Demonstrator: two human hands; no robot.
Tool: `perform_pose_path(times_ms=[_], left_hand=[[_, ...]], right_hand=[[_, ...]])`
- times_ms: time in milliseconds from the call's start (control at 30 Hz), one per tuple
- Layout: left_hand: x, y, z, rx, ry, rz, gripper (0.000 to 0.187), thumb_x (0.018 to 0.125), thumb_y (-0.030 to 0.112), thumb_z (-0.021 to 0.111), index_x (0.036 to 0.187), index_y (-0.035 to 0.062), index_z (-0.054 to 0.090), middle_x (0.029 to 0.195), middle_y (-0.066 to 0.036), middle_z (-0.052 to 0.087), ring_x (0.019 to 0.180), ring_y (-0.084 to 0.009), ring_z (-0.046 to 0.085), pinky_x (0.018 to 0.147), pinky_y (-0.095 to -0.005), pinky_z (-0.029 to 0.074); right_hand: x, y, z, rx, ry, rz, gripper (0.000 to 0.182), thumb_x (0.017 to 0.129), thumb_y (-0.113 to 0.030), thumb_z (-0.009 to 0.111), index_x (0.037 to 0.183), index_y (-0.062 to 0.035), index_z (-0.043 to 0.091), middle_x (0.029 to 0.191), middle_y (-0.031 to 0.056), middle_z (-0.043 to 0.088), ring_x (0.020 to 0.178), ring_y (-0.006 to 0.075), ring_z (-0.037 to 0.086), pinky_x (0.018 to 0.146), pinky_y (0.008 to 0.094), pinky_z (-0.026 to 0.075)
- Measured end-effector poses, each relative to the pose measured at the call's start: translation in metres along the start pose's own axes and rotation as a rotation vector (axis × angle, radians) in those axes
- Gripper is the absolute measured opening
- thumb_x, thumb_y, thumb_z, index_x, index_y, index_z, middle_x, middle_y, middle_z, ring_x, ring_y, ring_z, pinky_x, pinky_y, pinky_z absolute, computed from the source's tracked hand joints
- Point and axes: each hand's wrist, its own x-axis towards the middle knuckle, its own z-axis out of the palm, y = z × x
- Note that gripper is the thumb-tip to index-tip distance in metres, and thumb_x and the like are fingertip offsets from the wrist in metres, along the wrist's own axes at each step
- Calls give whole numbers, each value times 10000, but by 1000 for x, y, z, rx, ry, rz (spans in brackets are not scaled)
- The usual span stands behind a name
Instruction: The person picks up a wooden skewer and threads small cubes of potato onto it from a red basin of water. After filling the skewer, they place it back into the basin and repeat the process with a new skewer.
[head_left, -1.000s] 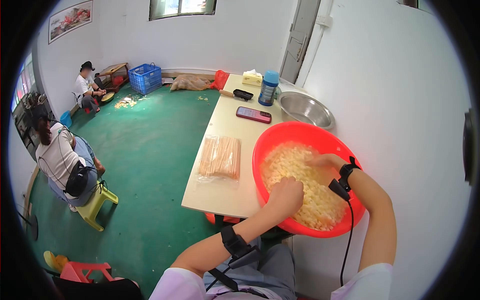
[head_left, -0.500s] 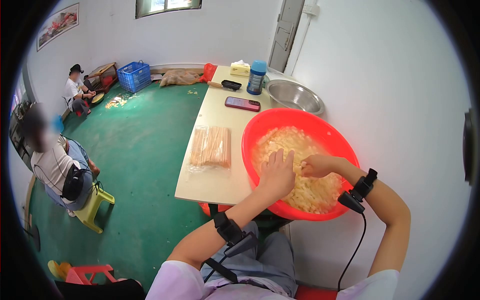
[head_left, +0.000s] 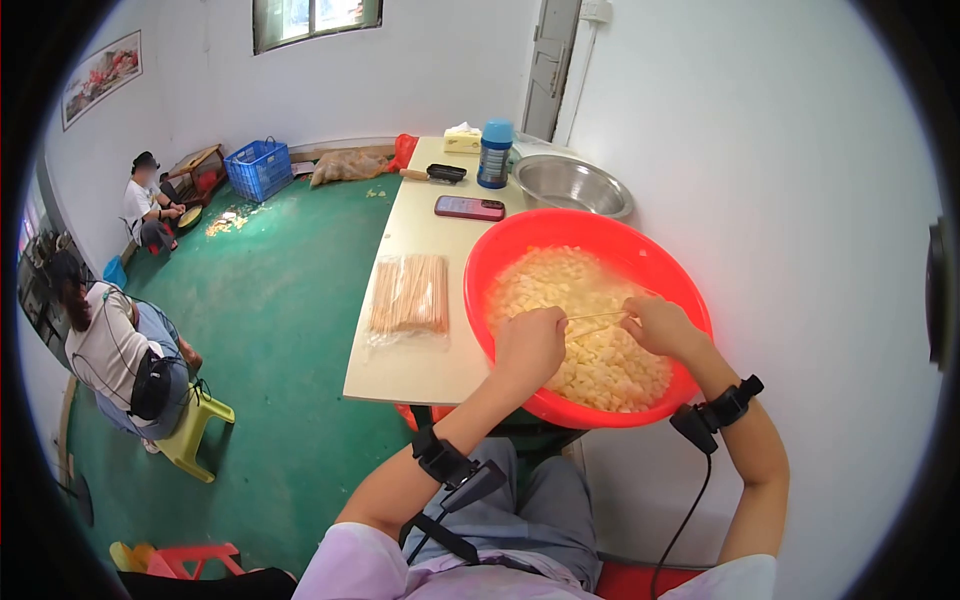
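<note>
Over the red basin (head_left: 480, 300), my left hand (head_left: 533, 345) and my right hand (head_left: 660, 325) are both closed. Thin bamboo skewers (head_left: 596, 316) stretch between them, one end in each hand. Beneath lie many pale yellow diced pieces (head_left: 610, 375) in cloudy water, filling much of the basin. To the left of my left hand, a clear plastic pack of bamboo sticks (head_left: 410, 295) rests on the cream table (head_left: 420, 380).
Behind the basin stand a steel bowl (head_left: 575, 185), a blue bottle (head_left: 494, 155) and a tissue box (head_left: 462, 140). A phone (head_left: 470, 207) and a black-headed brush-like item (head_left: 446, 173) lie nearby. The wall (head_left: 800, 250) borders my right. Two people sit on the left.
My hands have come up from the diced pieces and closed, with skewers now visible between them. The view has shifted slightly.
</note>
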Motion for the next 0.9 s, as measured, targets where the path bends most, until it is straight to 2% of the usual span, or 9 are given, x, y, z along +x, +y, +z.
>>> perform_pose_path(times_ms=[100,233,333,533,633,733,833,900], left_hand=[[2,1,-1,38,-30,-26,166,802,182,488,804,69,609,676,-147,588,646,-315,576,594,-403,449],[2,1,1,78,-68,-86,180,829,196,456,843,77,591,700,-137,593,681,-310,583,608,-405,446],[3,-3,6,57,29,-3,136,810,162,462,818,64,555,653,-162,583,622,-333,575,570,-425,445],[2,2,4,-13,-5,-64,131,837,155,434,915,73,500,683,-135,596,648,-322,579,554,-425,436],[2,9,-3,-39,-88,-148,137,836,157,439,934,75,488,691,-124,599,658,-312,582,542,-418,430],[3,9,-3,-48,-108,-157,134,836,165,448,917,69,494,664,-125,586,632,-306,574,532,-406,422],[4,10,-6,-49,-139,-166,132,824,162,456,895,62,505,636,-122,571,604,-297,564,525,-396,416],[3,10,-6,-76,-131,-176,128,814,155,459,866,52,515,616,-121,558,582,-288,553,517,-387,408]], right_hand=[[-5,8,0,45,91,93,188,776,-222,522,857,-55,546,858,142,583,831,314,560,689,411,443],[-19,14,6,3,159,177,172,770,-207,524,832,-49,556,821,150,587,811,308,568,669,411,449],[-26,13,1,-34,54,207,168,765,-189,524,790,-31,573,768,163,588,776,308,573,645,412,453],[-39,31,12,205,17,-59,179,757,-192,520,740,-31,597,727,143,593,716,307,573,591,399,455],[-46,14,-6,60,-62,138,170,746,-183,532,713,-29,595,695,135,586,689,298,572,590,382,455],[-49,3,-15,109,-141,119,155,740,-177,542,732,-30,590,697,129,577,708,281,567,620,372,451],[-47,0,5,260,103,-55,154,742,-183,548,755,-33,580,724,117,573,749,273,560,646,371,444],[-42,-1,25,257,157,-117,153,744,-182,542,778,-37,578,760,119,576,772,280,553,660,375,439]])
